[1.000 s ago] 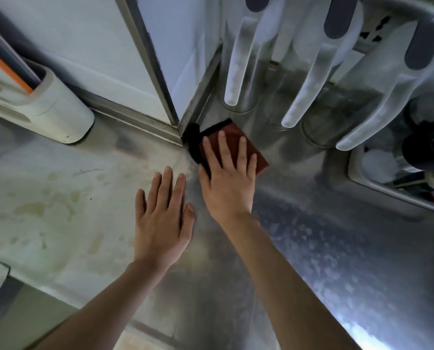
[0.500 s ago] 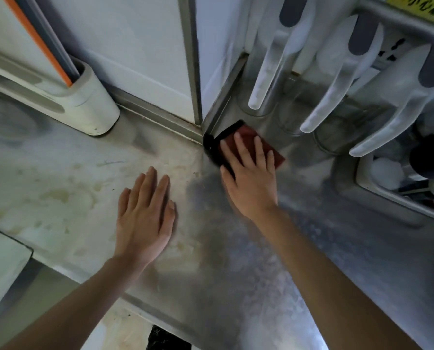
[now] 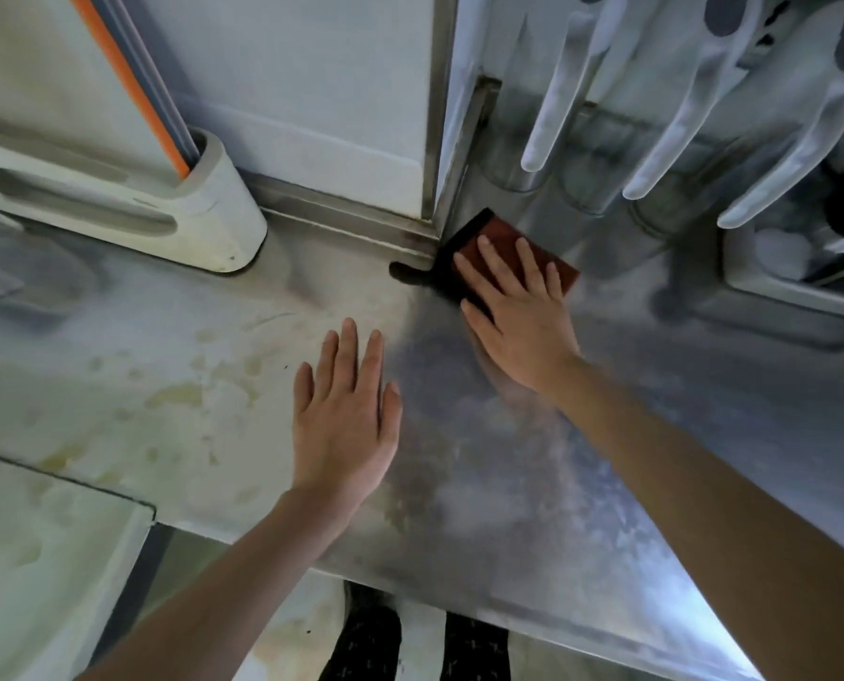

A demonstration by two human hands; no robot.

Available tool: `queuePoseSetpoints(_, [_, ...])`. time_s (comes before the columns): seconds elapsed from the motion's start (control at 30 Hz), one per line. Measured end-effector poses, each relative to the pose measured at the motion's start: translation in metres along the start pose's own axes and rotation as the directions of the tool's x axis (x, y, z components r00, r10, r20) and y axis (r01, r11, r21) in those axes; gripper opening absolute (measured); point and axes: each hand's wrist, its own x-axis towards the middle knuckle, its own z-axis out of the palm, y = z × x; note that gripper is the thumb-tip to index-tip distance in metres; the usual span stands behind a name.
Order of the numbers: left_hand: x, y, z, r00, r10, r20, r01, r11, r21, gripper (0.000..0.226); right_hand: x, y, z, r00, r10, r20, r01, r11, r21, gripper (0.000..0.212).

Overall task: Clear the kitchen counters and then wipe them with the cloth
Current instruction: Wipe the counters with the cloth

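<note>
Upper centre of the frame: the right hand (image 3: 518,312) presses the red cloth (image 3: 506,231) flat into the desk (image 3: 557,484) corner, fingers straight. Lower left of it, the left hand (image 3: 346,425) rests flat, fingers straight, holding nothing

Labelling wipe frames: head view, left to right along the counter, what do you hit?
white holder → left hand, flat on the counter → right hand, fingers straight, pressing the red cloth into the corner → tray at the far right.
</note>
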Motion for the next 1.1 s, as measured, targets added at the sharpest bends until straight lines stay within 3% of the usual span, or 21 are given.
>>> queuePoseSetpoints(0.1, [-0.010,-0.008,-0.006,0.998,0.058,0.017,-0.058,0.998,-0.026,0.058,-0.058,-0.017,0.013,0.993,-0.118,-0.002,0.117,0.991,-0.062,0.053])
queuePoseSetpoints(0.27, [-0.045,-0.024,-0.011,0.973,0.232,0.000,-0.232,0.972,0.028,0.049,-0.108,-0.014,0.022,0.982,-0.175,0.072,0.184,0.974,-0.135,0.052])
queuePoseSetpoints(0.33, [-0.050,-0.035,-0.009,0.959,0.283,-0.012,-0.282,0.958,0.051,0.048,-0.093,-0.002,0.016,0.998,-0.056,0.039,0.061,0.991,-0.117,0.054])
queuePoseSetpoints(0.43, [-0.045,-0.051,-0.006,0.943,0.328,-0.051,-0.325,0.944,0.058,0.046,-0.072,-0.001,0.012,0.969,0.246,0.021,-0.246,0.969,-0.007,0.053])
queuePoseSetpoints(0.5, [-0.041,-0.057,-0.003,0.926,0.373,-0.057,-0.369,0.926,0.074,0.046,-0.074,-0.016,0.015,0.955,0.297,-0.013,-0.297,0.955,0.004,0.053])
queuePoseSetpoints(0.7, [-0.040,-0.058,-0.001,0.919,0.386,-0.077,-0.381,0.922,0.077,0.045,-0.149,-0.071,0.036,0.997,0.079,-0.021,-0.081,0.991,-0.108,0.052])
queuePoseSetpoints(0.8, [-0.040,-0.058,-0.003,0.917,0.392,-0.069,-0.386,0.919,0.080,0.047,-0.163,-0.056,0.040,1.000,0.016,0.012,-0.014,0.990,-0.141,0.052])
queuePoseSetpoints(0.9, [-0.041,-0.057,-0.003,0.920,0.385,-0.073,-0.381,0.922,0.071,0.047,-0.150,-0.025,0.029,0.984,0.179,-0.022,-0.181,0.979,-0.095,0.054])
queuePoseSetpoints(1.0, [-0.040,-0.057,-0.003,0.922,0.380,-0.076,-0.376,0.924,0.064,0.047,-0.145,-0.016,0.025,0.910,0.416,-0.001,-0.415,0.908,0.049,0.051])
queuePoseSetpoints(1.1, [-0.042,-0.058,-0.004,0.923,0.378,-0.069,-0.374,0.925,0.057,0.049,-0.161,-0.053,0.034,0.898,0.440,-0.008,-0.439,0.898,0.032,0.053])
